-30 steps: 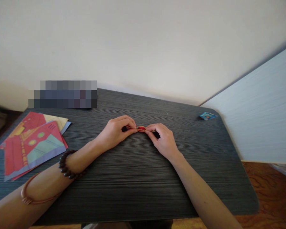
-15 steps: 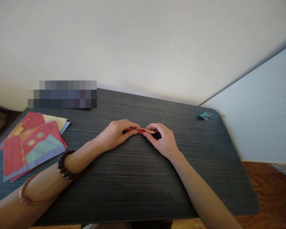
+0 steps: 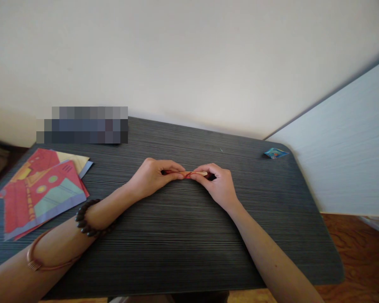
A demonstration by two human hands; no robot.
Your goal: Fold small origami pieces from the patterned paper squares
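A narrow folded strip of red and tan paper (image 3: pixel 189 174) lies flat at the middle of the dark striped table (image 3: pixel 177 235). My left hand (image 3: pixel 151 179) pinches its left end with closed fingers. My right hand (image 3: pixel 219 185) pinches its right end the same way. Both hands rest low on the tabletop and their fingertips almost meet over the strip. Most of the paper is hidden under my fingers. My left forearm wears a dark bead bracelet (image 3: pixel 88 219) and a thin copper bangle (image 3: pixel 39 259).
A stack of red, teal and tan printed paper sheets (image 3: pixel 41 189) lies at the table's left edge. A small blue folded paper piece (image 3: pixel 275 153) sits at the far right corner. A pale panel (image 3: pixel 344 160) stands to the right, a wall behind.
My hands have dropped slightly toward the table and pressed the strip flatter. My left fingers stretched out along it. Nothing else moved.
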